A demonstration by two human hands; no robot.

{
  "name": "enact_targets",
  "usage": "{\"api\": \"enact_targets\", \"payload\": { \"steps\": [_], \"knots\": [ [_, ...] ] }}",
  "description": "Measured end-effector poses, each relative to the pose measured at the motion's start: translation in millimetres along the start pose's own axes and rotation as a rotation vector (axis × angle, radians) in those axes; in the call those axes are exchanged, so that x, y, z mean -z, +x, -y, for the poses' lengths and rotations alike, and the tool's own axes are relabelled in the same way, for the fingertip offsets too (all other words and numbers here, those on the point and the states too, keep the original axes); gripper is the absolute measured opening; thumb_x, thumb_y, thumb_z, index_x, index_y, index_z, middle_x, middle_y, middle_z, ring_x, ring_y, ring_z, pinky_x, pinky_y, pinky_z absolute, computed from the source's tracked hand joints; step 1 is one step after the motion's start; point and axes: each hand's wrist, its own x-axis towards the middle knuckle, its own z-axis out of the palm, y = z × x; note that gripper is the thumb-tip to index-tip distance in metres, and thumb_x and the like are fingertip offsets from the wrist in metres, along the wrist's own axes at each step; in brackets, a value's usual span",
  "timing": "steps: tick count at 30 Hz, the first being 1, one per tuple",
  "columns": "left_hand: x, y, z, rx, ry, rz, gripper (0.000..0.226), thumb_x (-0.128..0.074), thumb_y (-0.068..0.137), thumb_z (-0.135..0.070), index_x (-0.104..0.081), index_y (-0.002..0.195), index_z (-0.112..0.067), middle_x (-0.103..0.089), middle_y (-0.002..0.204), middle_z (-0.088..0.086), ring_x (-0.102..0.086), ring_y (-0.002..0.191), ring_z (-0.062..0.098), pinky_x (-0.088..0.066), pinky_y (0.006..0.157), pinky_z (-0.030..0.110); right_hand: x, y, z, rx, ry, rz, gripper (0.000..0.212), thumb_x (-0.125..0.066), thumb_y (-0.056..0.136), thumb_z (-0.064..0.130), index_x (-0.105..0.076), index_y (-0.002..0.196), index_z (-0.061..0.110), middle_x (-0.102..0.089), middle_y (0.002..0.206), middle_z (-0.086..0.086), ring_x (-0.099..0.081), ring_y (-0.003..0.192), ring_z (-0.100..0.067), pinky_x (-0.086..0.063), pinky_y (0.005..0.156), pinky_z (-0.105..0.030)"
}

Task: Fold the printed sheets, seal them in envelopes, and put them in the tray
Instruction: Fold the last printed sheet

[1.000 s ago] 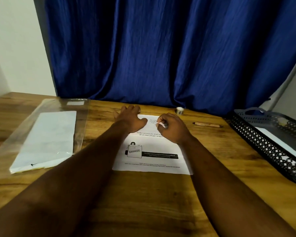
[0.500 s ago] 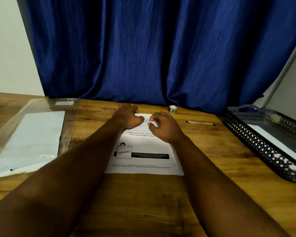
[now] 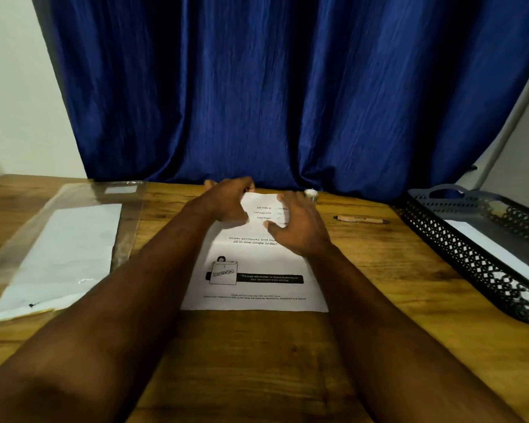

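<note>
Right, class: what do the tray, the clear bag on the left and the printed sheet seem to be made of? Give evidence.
Tray: black, matte, probably plastic or coated metal; its walls are a regular lattice of holes.
Clear bag: thin glossy plastic film; see-through, with glints.
Printed sheet: thin matte paper; its far end bends up.

Deep blue curtain (image 3: 287, 87) fills the whole upper frame, hanging in heavy folds right down to the wooden table (image 3: 257, 361). Upper left, a strip of pale wall (image 3: 16, 87). Far right, a light-coloured pole (image 3: 513, 117) slants up across the curtain's edge. Right of centre, a tan pen (image 3: 361, 220) lies flat on the wood, and a small white roll (image 3: 311, 194) sits near the curtain's hem.
</note>
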Motion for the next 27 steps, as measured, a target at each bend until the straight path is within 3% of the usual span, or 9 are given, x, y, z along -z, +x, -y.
{"api": "enact_targets", "payload": {
  "steps": [3,5,9,12,15,18,20,23,27],
  "knots": [
    [12.4,-5.7,-2.5,-0.025,0.120,-0.022,0.046,-0.088,0.076,-0.026,-0.065,0.115,-0.031,-0.066,0.113,-0.013,-0.053,0.113,0.017,-0.022,0.091,0.042,7.4,-2.1,6.5,0.001,-0.158,-0.110,0.086,-0.081,0.077,0.062,-0.049,0.148,0.026,-0.051,0.144,-0.002,-0.044,0.134,-0.027,-0.040,0.105,-0.050],
    [14.0,-11.2,-1.9,-0.040,0.125,-0.055,0.028,-0.085,0.078,-0.021,-0.070,0.101,-0.027,-0.066,0.101,-0.015,-0.054,0.108,0.015,-0.021,0.089,0.040,12.5,-3.0,10.9,0.016,-0.236,-0.145,0.087,-0.082,0.074,0.062,-0.049,0.148,0.032,-0.048,0.147,0.001,-0.042,0.136,-0.025,-0.035,0.105,-0.051],
    [8.6,-27.9,-6.4,0.003,0.099,-0.129,0.018,-0.075,0.082,-0.008,-0.065,0.082,-0.024,-0.064,0.082,-0.012,-0.056,0.094,0.015,-0.026,0.090,0.040,18.2,-0.8,17.8,0.092,-0.348,-0.142,0.055,-0.086,0.078,0.044,-0.065,0.128,0.038,-0.060,0.137,0.009,-0.049,0.131,-0.020,-0.024,0.112,-0.054],
    [-3.2,-42.4,-7.9,0.013,0.036,-0.169,0.024,-0.075,0.080,-0.004,-0.065,0.077,-0.026,-0.065,0.077,-0.012,-0.061,0.082,0.011,-0.045,0.078,0.031,14.9,-1.9,18.2,0.104,-0.352,-0.064,0.022,-0.077,0.088,0.023,-0.071,0.104,0.036,-0.072,0.106,0.012,-0.061,0.113,-0.017,-0.019,0.113,-0.052],
    [-11.4,-51.5,-6.8,0.008,-0.001,-0.193,0.023,-0.073,0.082,-0.006,-0.068,0.078,-0.028,-0.064,0.076,-0.013,-0.057,0.074,0.006,-0.040,0.060,0.027,15.9,-4.6,18.7,0.018,-0.325,0.067,0.030,-0.066,0.093,0.008,-0.074,0.105,0.035,-0.076,0.097,0.007,-0.065,0.108,-0.020,-0.018,0.119,-0.056],
    [-15.2,-54.2,-3.9,0.025,-0.057,-0.152,0.014,-0.076,0.084,-0.017,-0.070,0.081,-0.029,-0.068,0.081,-0.013,-0.063,0.080,0.010,-0.054,0.067,0.032,25.5,-7.1,24.4,-0.025,-0.395,0.171,0.038,-0.065,0.093,0.004,-0.073,0.115,0.034,-0.075,0.111,0.006,-0.062,0.119,-0.023,-0.009,0.123,-0.059],
    [-17.1,-55.3,1.4,0.018,-0.094,-0.115,0.007,-0.078,0.085,-0.029,-0.071,0.085,-0.028,-0.069,0.087,-0.011,-0.063,0.084,0.013,-0.059,0.077,0.038,32.2,-7.2,27.6,-0.036,-0.417,0.240,0.038,-0.065,0.091,0.008,-0.072,0.117,0.034,-0.072,0.117,0.005,-0.059,0.125,-0.024,-0.003,0.124,-0.061],
    [-21.0,-57.5,8.7,-0.012,-0.166,-0.096,0.032,-0.078,0.081,-0.056,-0.071,0.087,-0.026,-0.070,0.092,-0.007,-0.065,0.087,0.015,-0.059,0.078,0.039,37.6,-7.3,29.8,-0.029,-0.406,0.332,0.028,-0.054,0.098,0.029,-0.073,0.118,0.031,-0.069,0.130,0.004,-0.054,0.130,-0.024,-0.004,0.122,-0.065],
    [-24.3,-61.8,8.6,0.013,-0.323,-0.099,0.044,-0.063,0.094,-0.063,-0.067,0.072,-0.024,-0.066,0.071,-0.004,-0.061,0.066,0.015,-0.051,0.062,0.033,36.4,-5.6,32.9,-0.022,-0.298,0.118,0.038,-0.038,0.105,0.045,-0.072,0.113,0.031,-0.065,0.122,0.000,-0.056,0.118,-0.022,-0.022,0.111,-0.055]
  ]
}}
